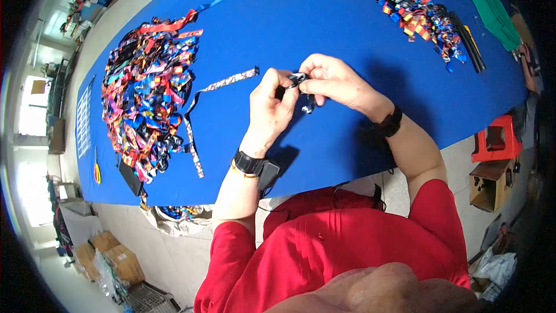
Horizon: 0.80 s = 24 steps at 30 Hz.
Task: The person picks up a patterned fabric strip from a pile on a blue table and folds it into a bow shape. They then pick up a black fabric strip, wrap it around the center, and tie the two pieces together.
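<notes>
My left hand point(271, 104) and my right hand point(339, 83) meet above the middle of the blue table point(278, 23). Pinched between their fingertips is a small folded black-and-white printed strap point(297, 79). A short end of it hangs below my right fingers; the exact fold is too small to make out. Beside my left hand, a loose narrow floral strap point(229, 79) lies bent on the cloth, one end near my knuckles. Further left rises a big heap of colourful printed straps point(147, 90).
At the far right lies a long row of bundled straps point(411, 11), with black rods point(468, 40) and a green folded sheet point(492, 8) beside it. Scissors point(97, 173) and a white wire rack point(84, 122) are at the left edge. A red stool point(497, 139) and a cardboard box point(488, 185) stand right.
</notes>
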Motion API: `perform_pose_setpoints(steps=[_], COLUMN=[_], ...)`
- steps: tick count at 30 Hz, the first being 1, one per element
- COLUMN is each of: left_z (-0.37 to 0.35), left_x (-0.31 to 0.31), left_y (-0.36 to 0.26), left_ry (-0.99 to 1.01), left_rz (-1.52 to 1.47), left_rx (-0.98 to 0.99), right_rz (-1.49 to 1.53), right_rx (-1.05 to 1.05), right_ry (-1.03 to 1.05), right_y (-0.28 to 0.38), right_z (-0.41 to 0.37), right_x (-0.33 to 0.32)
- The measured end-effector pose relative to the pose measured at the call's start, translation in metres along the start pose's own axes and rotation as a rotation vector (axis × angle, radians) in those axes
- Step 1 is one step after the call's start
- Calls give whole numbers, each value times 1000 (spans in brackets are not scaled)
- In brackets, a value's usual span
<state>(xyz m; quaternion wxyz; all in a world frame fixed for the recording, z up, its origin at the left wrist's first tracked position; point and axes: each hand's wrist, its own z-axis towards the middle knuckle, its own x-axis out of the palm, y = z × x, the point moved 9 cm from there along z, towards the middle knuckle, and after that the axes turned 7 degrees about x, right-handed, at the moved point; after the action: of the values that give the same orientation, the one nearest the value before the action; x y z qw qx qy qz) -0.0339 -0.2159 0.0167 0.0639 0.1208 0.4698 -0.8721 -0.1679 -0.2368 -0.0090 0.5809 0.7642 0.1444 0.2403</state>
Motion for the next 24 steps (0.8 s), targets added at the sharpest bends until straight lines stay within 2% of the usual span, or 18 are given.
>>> perform_pose_setpoints(steps=[3, 8, 10, 13, 17, 24], left_z=[0, 0, -2, -4, -5, -1], left_x=[-1, -3, -1, 2, 6, 6], left_y=[-5, -2, 10, 19, 18, 13], left_ry=[-13, -15, -1, 41, 40, 82], left_rz=[59, 58, -36, -158, -371, -340], left_rx=[40, 35, -44, -137, -232, -230], right_rz=[0, -199, -324, -432, -386, -403], right_rx=[-9, 37, -74, -49, 57, 59], right_ry=[-30, -93, -139, -183, -149, -150], right_y=[-2, -2, -2, 0, 4, 8], right_z=[1, -2, 3, -1, -7, -9], right_x=[-4, -8, -13, -17, -10, -7])
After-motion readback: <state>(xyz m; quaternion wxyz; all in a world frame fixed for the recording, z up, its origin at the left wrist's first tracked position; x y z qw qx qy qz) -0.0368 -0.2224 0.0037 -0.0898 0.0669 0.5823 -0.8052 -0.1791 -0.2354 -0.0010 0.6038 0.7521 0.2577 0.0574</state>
